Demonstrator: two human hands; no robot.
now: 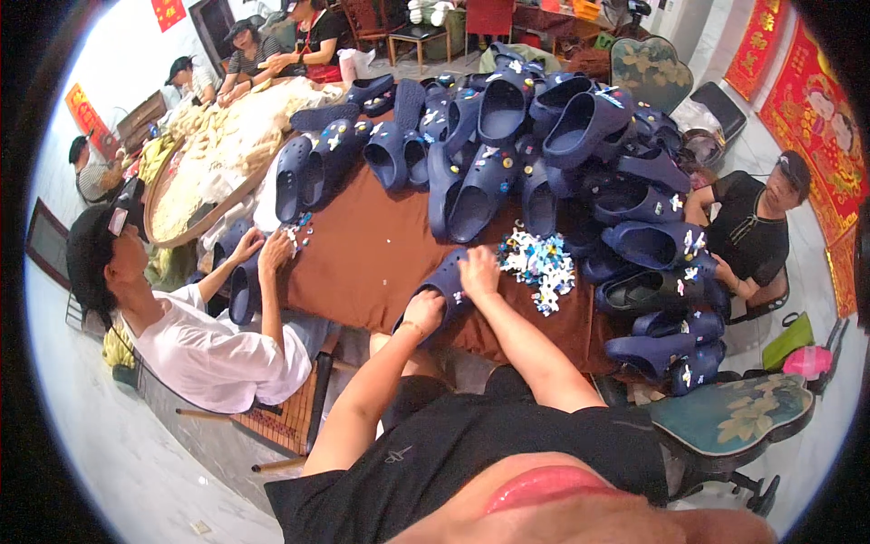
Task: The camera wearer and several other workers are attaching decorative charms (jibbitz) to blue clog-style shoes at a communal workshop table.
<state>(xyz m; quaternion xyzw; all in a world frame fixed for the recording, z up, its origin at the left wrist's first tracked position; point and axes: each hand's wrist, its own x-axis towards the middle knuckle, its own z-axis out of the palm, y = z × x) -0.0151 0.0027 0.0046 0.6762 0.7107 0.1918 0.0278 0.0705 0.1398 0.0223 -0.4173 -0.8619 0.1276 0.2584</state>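
Observation:
A navy blue foam clog (446, 279) with holes in its upper lies at the near edge of the brown-covered table, between my hands. My left hand (423, 314) is closed on its near part, by the foot opening. Over the toe end, my right hand (478, 273) bends down with its fingers pressed together on the upper. Whatever small piece they may pinch is hidden. Close to the right of that hand sits a pile of small white, blue and yellow shoe charms (541, 263).
Many navy clogs (494, 118), several with charms, are heaped along the table's far and right sides. A person in white (217, 344) works on a clog at my left; another person in black (752, 222) sits at the right. A round tray (163, 204) stands far left.

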